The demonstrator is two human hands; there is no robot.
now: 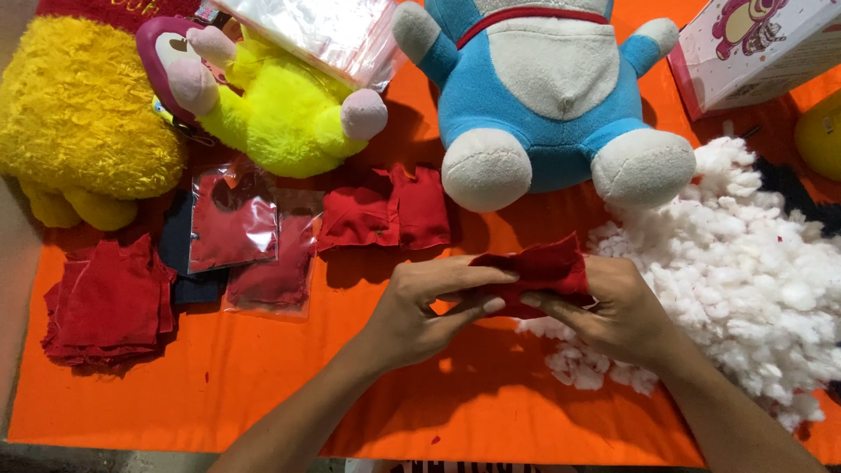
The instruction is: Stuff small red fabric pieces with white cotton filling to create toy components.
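Both hands pinch one small red fabric piece (545,267) above the orange table cover (263,385). My left hand (429,311) grips its left end with thumb and fingers. My right hand (613,311) holds the right end, fingers folded under the cloth. A heap of white stuffing (745,271) lies just right of my right hand. Two more red fabric pieces (390,210) rest flat behind my left hand.
A blue and white plush toy (547,96) sits at the back centre. A yellow and pink plush (272,96) and a fuzzy yellow plush (79,114) lie back left. Red pieces in clear bags (250,232), a red cloth stack (109,302) and a pink box (753,48) surround them.
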